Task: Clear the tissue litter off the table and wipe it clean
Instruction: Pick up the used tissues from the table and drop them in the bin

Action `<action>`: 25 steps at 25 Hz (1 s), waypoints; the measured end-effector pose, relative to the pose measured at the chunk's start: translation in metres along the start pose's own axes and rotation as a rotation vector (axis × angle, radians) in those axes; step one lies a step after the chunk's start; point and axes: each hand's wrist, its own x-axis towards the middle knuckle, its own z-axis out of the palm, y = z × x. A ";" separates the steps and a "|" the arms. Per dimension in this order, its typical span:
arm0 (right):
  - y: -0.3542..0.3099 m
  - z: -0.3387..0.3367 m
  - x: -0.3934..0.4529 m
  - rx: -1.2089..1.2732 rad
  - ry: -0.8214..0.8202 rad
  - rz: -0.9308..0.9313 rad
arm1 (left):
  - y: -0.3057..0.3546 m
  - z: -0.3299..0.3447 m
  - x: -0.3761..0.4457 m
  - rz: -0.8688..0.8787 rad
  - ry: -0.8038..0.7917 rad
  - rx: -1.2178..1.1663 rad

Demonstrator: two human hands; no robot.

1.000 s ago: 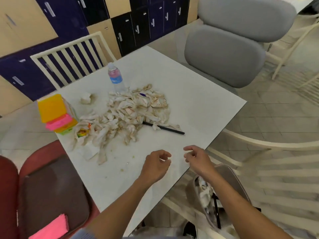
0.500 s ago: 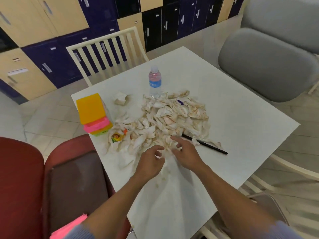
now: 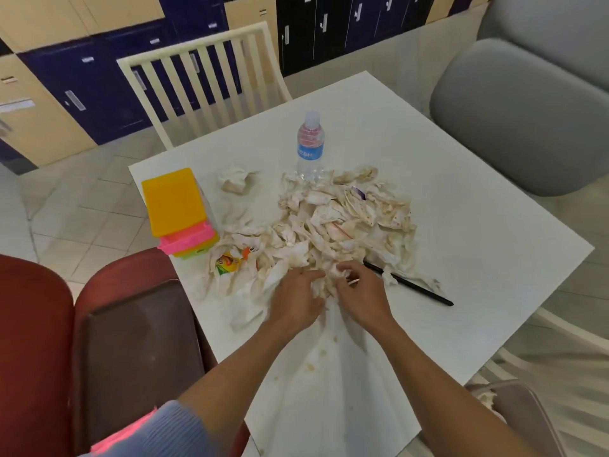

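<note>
A wide heap of crumpled, stained tissues [image 3: 333, 222] covers the middle of the white square table [image 3: 478, 245]. One separate tissue ball [image 3: 234, 181] lies at the back left. My left hand [image 3: 296, 300] and my right hand [image 3: 361, 293] rest side by side on the heap's near edge. The fingers of both curl into the tissues there. A small orange and green wrapper [image 3: 230, 260] is mixed into the heap's left side. Brown smears and crumbs [image 3: 321, 354] mark the table between my forearms.
A water bottle [image 3: 310, 145] stands behind the heap. Yellow and pink boxes [image 3: 178, 214] are stacked at the left edge. A black stick [image 3: 412, 286] lies right of my hands. A red chair [image 3: 108, 324], a cream slatted chair [image 3: 211, 80] and a grey chair [image 3: 517, 117] surround the table.
Both hands went from the table's near edge forward onto the tissue heap and closed into it. The view swung left, and the bin by my right arm went almost out of view.
</note>
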 end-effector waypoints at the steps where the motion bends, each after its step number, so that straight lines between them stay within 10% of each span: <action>1: -0.001 -0.005 -0.003 0.036 0.008 0.010 | 0.001 0.001 0.001 0.001 0.011 0.027; 25: 0.239 -0.215 -0.194 0.258 0.369 0.500 | 0.203 0.143 -0.146 0.110 -0.261 -0.399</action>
